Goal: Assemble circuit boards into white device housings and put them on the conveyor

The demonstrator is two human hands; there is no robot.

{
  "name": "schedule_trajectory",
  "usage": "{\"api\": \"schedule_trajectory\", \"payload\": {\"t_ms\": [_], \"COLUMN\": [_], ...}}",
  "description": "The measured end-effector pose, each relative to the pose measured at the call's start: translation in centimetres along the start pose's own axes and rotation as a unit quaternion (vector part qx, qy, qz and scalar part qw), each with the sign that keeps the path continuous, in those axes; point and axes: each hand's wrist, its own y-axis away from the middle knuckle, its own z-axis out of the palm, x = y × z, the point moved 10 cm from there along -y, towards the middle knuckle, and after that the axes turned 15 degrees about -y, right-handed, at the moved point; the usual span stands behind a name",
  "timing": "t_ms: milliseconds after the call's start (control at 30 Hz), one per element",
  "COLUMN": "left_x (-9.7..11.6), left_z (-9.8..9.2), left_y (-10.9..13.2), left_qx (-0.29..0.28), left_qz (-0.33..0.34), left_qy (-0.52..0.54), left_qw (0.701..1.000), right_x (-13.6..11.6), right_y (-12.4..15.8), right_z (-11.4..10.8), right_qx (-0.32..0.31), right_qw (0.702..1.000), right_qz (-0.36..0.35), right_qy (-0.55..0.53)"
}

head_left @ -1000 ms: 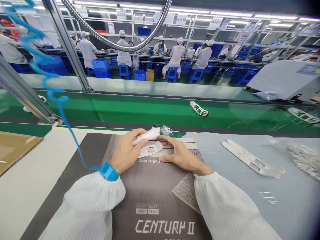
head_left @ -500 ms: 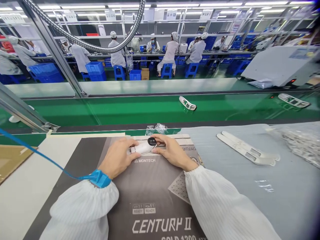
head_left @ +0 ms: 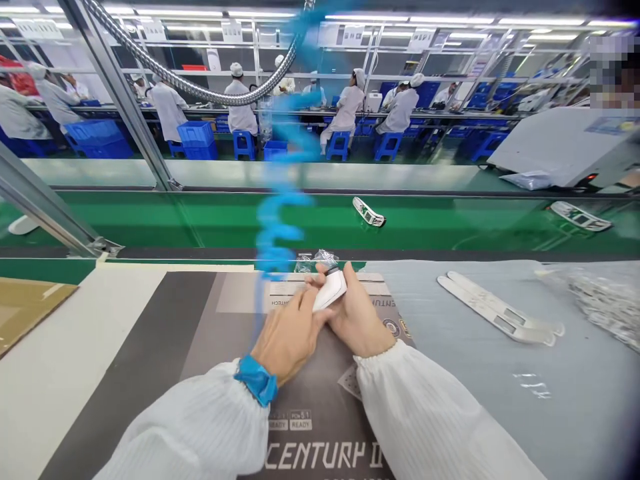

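Both hands hold a small white device (head_left: 331,289) with a dark end, tilted above the far part of a grey printed cardboard sheet (head_left: 220,347). My left hand (head_left: 293,333) grips its near left side between thumb and fingers, and a blue band (head_left: 257,380) circles that wrist. From the right, my right hand (head_left: 357,313) wraps round the device, its fingers partly hidden behind it. Small clear plastic bags (head_left: 325,258) lie just beyond the hands.
A blurred blue coiled cord (head_left: 285,200) hangs before the left hand. White shell parts (head_left: 500,310) and a bag of pieces (head_left: 603,293) lie right. Beyond, a green belt (head_left: 250,217) carries a device (head_left: 369,212). Metal posts (head_left: 117,100) stand left; people sit farther back.
The white device has been raised and turned from lying nearly level to a steep tilt. My left hand has moved right, close to my right hand. The blue cord has swung into the middle.
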Motion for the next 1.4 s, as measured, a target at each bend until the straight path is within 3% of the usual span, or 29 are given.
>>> {"api": "schedule_trajectory", "payload": {"t_ms": [100, 200, 267, 333, 433, 600, 733, 867, 967, 1033, 1167, 1267, 1333, 1400], "left_x": [0.7, -1.7, -3.7, -4.6, -3.6, -1.1, -0.4, -1.8, -4.2, -5.1, -3.7, -3.3, -4.2, -5.2], "left_z": [0.3, -0.6, -2.1, -4.0, -5.0, -4.9, -5.3, -4.8, -3.6, -3.3, -3.2, -2.7, -1.2, 1.2], "left_y": [0.1, -0.3, -0.4, -0.2, 0.3, 0.5, 0.4, -0.1, -0.3, -0.2, 0.2, 0.0, -0.2, 0.0], "left_qx": [-0.051, -0.057, 0.001, 0.099, 0.178, 0.202, 0.219, 0.166, 0.085, 0.066, 0.077, 0.071, 0.015, -0.073], "left_qz": [0.018, -0.027, -0.076, -0.087, -0.036, 0.007, 0.014, 0.000, -0.029, -0.029, 0.006, -0.045, -0.120, -0.204], "left_qy": [-0.067, -0.097, -0.078, -0.026, 0.038, -0.009, -0.017, 0.015, 0.010, 0.002, -0.002, 0.062, 0.189, 0.346], "left_qw": [0.996, 0.993, 0.994, 0.991, 0.983, 0.979, 0.975, 0.986, 0.996, 0.997, 0.997, 0.995, 0.975, 0.913], "right_x": [0.0, -0.3, 0.0, 0.7, 2.3, 3.4, 3.0, 2.9, 2.1, 1.1, 0.2, 0.8, 0.7, 0.3], "right_y": [0.1, 0.4, 1.0, 1.5, 2.0, 2.0, 2.0, 2.0, 1.7, 1.4, 1.0, 0.8, 0.7, 0.9], "right_z": [0.1, 1.7, 3.1, 4.1, 4.3, 3.4, 3.2, 3.4, 3.6, 3.5, 3.1, 2.6, 2.4, 2.7], "right_qx": [-0.011, -0.088, -0.143, -0.181, -0.192, -0.157, -0.147, -0.153, -0.156, -0.150, -0.137, -0.127, -0.113, -0.123], "right_qw": [1.000, 0.990, 0.977, 0.967, 0.965, 0.977, 0.978, 0.973, 0.978, 0.983, 0.985, 0.985, 0.987, 0.986], "right_qz": [0.001, 0.003, -0.001, -0.011, -0.005, -0.002, -0.010, 0.003, 0.008, -0.004, -0.003, 0.027, 0.016, -0.017], "right_qy": [0.020, 0.111, 0.158, 0.177, 0.176, 0.145, 0.150, 0.175, 0.139, 0.109, 0.108, 0.111, 0.110, 0.115]}}
